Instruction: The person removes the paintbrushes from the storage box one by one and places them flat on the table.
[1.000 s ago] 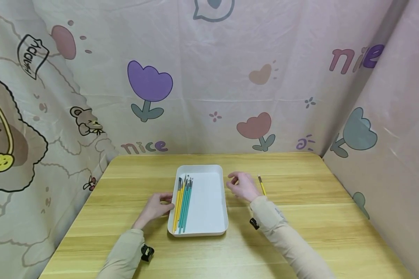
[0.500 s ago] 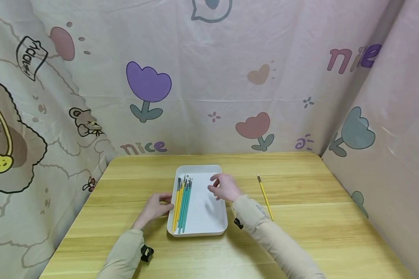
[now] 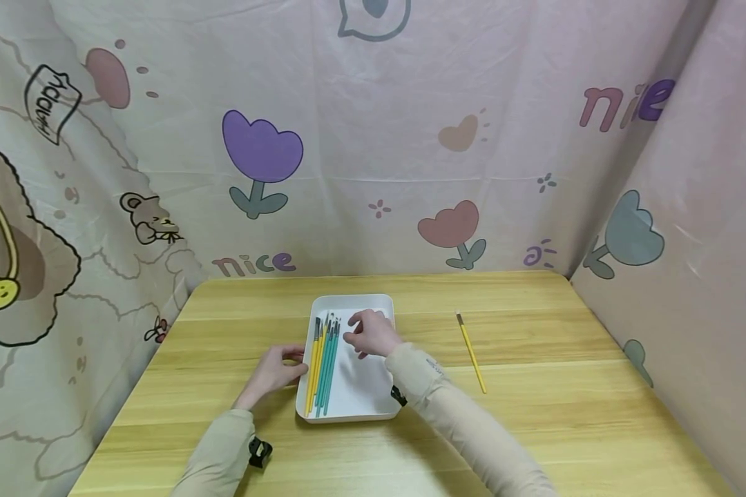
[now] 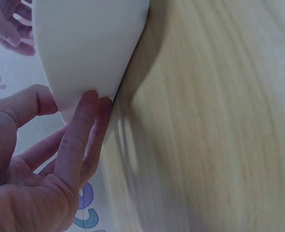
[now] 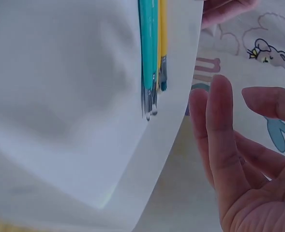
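The fingers of my right hand are loosely parted above the tray and hold nothing. My left hand has a light pinch on the tray's left wall, fingers against the smooth white outside. I judge it thin, stiff plastic, light enough to slide, so the rim is a good hold. Inside, along that wall, lie teal brushes and yellow brushes, slim, straight handles with metal collars and bristles at the far end. A single yellow brush lies apart on the desk, right of the tray. It should be light, stiff and prone to roll; I'd pinch it mid-handle, sparing the soft tip. Beyond the glossy wood-grain desk hangs a creased, printed cloth.
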Demonstrator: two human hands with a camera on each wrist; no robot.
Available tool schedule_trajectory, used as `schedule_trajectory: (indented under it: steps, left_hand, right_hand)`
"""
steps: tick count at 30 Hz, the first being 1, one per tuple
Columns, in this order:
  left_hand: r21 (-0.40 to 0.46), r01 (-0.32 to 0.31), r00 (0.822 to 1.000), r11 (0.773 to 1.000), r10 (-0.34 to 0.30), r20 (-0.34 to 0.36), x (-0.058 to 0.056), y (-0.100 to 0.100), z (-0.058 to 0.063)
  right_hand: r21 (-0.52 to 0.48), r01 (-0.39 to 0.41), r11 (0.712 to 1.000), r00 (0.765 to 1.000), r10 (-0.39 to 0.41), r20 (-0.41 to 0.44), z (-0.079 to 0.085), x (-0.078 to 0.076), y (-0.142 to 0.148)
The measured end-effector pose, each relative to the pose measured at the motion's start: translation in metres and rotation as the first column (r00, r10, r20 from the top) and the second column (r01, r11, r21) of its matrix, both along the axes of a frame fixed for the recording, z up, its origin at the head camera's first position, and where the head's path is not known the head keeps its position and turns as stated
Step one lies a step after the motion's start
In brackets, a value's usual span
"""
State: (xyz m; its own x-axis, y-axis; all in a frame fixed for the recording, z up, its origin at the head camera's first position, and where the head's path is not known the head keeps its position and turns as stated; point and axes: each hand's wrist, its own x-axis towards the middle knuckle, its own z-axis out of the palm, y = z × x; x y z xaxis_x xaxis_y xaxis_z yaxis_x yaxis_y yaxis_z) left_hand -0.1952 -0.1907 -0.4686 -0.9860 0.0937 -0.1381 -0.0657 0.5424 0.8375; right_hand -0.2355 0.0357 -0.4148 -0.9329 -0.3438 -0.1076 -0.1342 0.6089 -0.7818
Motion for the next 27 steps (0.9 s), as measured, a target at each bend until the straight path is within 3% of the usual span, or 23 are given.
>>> schedule_trajectory:
  steps: [15,27]
  left_hand:
    - [-0.012,0.021,1.000,1.000,-0.021,-0.021,0.000,-0.001,0.001]
    - [-0.011,0.026,1.000,1.000,-0.026,-0.010,0.000,-0.001,0.003]
  right_hand:
    - [0.005,0.060,0.998,0.984,-0.060,0.170,-0.010,-0.013,-0.031]
    - [-0.024,0.094,0.995,0.975,-0.087,0.202,-0.014,-0.018,-0.042]
